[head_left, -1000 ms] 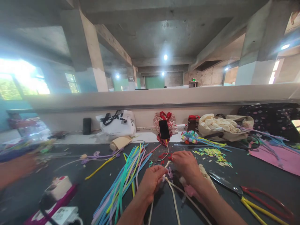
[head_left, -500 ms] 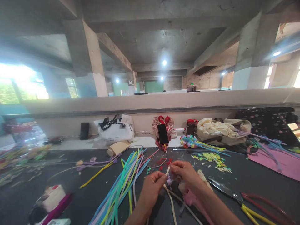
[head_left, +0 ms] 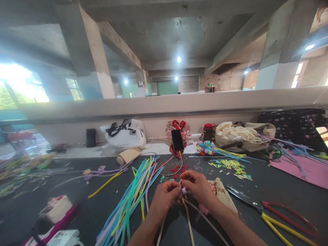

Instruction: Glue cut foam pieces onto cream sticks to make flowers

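My left hand and my right hand meet above the dark table, fingertips almost touching. Both are closed in a pinch on a cream pipe cleaner, whose long ends trail down toward the table's front edge. A small purple fuzzy piece shows between the hands; how it joins the cream stem is hidden by fingers. Left of my left hand lies a loose bundle of blue, green, yellow and lilac pipe cleaners. Partly behind my right forearm is a cream cloth bundle with pink bits.
Large scissors with red and yellow handles lie at right. Short yellow-green cut pieces are scattered beyond. A phone stands propped on a red-patterned bag. A white bag and a red-lidded bottle line the back.
My fingertips have drawn closer together, and the cream tip that stuck up between them is now mostly covered. The camera has tipped slightly downward.
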Demonstrator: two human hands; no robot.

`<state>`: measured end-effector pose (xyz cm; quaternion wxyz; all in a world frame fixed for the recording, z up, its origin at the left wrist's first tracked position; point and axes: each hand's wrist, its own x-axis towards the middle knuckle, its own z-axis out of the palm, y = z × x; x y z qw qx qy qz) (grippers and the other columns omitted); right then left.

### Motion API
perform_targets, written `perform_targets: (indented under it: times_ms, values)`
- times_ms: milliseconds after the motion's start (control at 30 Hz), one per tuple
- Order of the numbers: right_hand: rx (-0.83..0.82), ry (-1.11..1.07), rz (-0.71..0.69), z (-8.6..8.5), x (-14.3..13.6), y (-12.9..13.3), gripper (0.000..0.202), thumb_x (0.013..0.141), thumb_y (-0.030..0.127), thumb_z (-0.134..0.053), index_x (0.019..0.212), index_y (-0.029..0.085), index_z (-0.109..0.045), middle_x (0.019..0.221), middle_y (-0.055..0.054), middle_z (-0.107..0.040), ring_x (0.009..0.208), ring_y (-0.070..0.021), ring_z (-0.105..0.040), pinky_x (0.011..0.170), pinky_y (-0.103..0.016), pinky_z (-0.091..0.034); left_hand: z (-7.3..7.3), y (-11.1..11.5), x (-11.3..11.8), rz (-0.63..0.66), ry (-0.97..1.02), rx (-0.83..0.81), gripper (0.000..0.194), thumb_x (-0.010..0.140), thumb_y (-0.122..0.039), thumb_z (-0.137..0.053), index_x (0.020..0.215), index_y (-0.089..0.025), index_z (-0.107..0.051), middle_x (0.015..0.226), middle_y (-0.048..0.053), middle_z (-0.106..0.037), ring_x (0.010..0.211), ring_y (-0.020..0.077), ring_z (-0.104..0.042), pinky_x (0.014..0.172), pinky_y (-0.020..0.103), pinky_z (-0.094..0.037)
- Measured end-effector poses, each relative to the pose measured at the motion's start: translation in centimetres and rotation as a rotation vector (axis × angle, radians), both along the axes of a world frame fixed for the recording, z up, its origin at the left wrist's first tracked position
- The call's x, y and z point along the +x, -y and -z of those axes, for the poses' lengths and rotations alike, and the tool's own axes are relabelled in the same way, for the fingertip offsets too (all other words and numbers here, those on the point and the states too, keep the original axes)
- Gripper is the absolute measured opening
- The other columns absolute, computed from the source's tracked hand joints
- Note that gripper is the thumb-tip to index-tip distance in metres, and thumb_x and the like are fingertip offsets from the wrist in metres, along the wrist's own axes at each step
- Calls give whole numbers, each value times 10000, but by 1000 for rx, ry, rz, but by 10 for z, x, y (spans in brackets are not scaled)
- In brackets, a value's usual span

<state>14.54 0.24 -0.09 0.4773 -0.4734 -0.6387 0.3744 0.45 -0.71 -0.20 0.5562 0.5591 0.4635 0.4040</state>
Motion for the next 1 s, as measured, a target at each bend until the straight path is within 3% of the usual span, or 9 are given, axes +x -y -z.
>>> perform_targets:
  times_ms: [100, 200, 367, 633, 1000]
  values:
    - [79, 82, 86, -2, -1, 4, 110, 665, 196, -546, 665, 187, -656, 644, -1, -621, 647, -148, -541, 607, -242, -377, 1, 1, 1, -36, -68, 139, 217, 658, -366, -565, 646, -151, -594, 487, -36, -544, 442, 88, -461, 452, 197, -315]
    - [167, 173, 80, -5, 0, 7, 139, 691, 185, -539, 648, 204, -670, 634, 4, -618, 645, -144, -541, 611, -236, -371, 2, 3, 2, -66, -137, 209, 177, 669, -316, -533, 643, -157, -608, 483, -42, -524, 467, 93, -453, 478, 201, -322]
    - [317, 368, 10, -8, 4, 7, 158, 742, 203, -531, 646, 201, -657, 627, 7, -600, 622, -122, -548, 582, -211, -378, 1, 5, 5, -57, -143, 151, 168, 652, -300, -520, 631, -154, -600, 435, -59, -461, 415, 80, -389, 436, 201, -273]
    - [387, 440, -43, -7, 7, 6, 186, 769, 228, -537, 619, 177, -634, 610, 3, -578, 600, -111, -537, 555, -197, -366, 0, 6, 8, -7, -19, 2, 159, 622, -316, -526, 636, -160, -553, 408, -65, -450, 354, 60, -346, 380, 189, -231]
    - [332, 394, -23, -6, 5, 5, 150, 717, 136, -531, 622, 179, -639, 600, 20, -582, 599, -102, -539, 571, -188, -368, 7, 1, 5, 8, -53, 35, 182, 635, -335, -542, 627, -153, -544, 399, -70, -424, 337, 45, -335, 372, 174, -229]
